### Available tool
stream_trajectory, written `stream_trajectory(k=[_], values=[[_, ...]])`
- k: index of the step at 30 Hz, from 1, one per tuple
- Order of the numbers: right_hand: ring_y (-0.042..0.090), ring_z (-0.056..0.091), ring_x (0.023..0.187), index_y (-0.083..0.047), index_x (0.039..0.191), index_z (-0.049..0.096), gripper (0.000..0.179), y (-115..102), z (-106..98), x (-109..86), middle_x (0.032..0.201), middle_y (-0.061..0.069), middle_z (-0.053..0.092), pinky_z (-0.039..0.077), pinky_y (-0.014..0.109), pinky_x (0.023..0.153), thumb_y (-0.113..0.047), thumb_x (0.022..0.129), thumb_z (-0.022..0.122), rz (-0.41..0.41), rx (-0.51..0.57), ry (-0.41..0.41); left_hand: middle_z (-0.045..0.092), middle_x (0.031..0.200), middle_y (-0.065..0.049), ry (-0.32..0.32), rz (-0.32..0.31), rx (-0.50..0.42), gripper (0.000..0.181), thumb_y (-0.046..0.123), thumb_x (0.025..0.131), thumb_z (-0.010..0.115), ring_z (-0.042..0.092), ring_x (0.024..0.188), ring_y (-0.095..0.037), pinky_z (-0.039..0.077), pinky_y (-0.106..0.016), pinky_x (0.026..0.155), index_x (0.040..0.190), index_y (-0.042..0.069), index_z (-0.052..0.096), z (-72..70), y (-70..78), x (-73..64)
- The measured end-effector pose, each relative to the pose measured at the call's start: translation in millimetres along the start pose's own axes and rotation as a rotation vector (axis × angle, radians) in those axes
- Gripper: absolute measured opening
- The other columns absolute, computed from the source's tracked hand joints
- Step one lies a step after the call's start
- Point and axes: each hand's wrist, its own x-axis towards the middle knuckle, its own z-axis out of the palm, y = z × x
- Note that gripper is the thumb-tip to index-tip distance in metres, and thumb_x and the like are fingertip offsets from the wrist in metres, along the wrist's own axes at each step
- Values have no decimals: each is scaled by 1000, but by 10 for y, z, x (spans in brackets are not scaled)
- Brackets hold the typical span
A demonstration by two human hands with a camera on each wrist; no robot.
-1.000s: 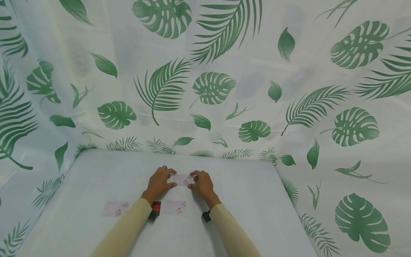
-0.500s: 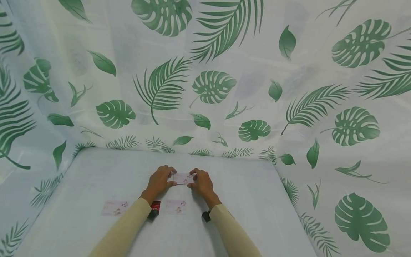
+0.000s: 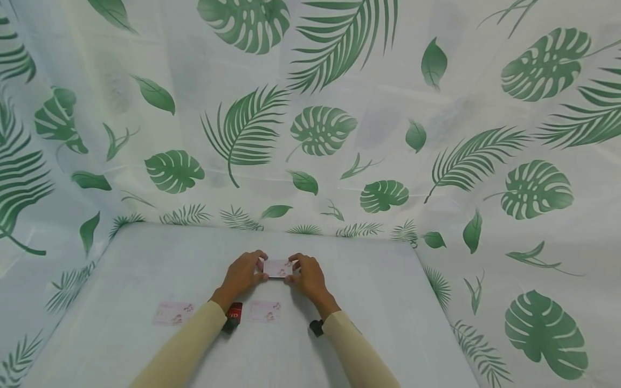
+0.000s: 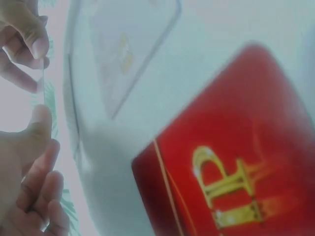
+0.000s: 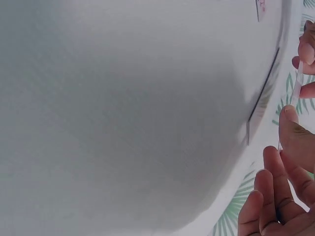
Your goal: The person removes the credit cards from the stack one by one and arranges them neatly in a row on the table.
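Because the left hand (image 3: pixel 241 274) and right hand (image 3: pixel 310 277) pinch 2 opposite ends of the pale pink card (image 3: pixel 278 268) over the table (image 3: pixel 383 302), beyond the red card (image 3: pixel 236 311), an even, light grip should best keep it flat and level.

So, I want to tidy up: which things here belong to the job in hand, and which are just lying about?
Apparently in the job:
pink-printed card, held by its ends
left hand
right hand

Seemingly just lying about:
left flat card
middle flat card
red card, gold lettering
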Motion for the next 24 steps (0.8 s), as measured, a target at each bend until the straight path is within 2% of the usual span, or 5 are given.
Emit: stream_trajectory(k=[13, 18, 24], values=[[16, 58, 94, -16, 129, 71, 49, 1, -108, -170, 101, 0, 70, 49, 34, 83, -14, 84, 90, -5, -3, 34, 73, 88, 4, 24, 31, -19, 56, 22, 80, 94, 64, 95, -20, 55, -46, 97, 129, 9, 69, -61, 132, -92], [16, 58, 95, -16, 129, 70, 48, 0, -168, -261, 101, -1, 69, 48, 33, 84, -13, 85, 90, -1, 25, 39, 72, 85, 6, 36, 32, -23, 55, 22, 79, 94, 61, 89, -16, 54, -45, 95, 127, 10, 71, -70, 175, -134], [15, 57, 93, -16, 128, 71, 48, 41, -210, -359, 101, 1, 70, 48, 32, 82, -13, 84, 91, -28, 23, 57, 71, 87, 3, 37, 35, -38, 52, 21, 80, 94, 56, 85, -13, 53, -40, 88, 125, 12, 72, -85, 250, -201]])
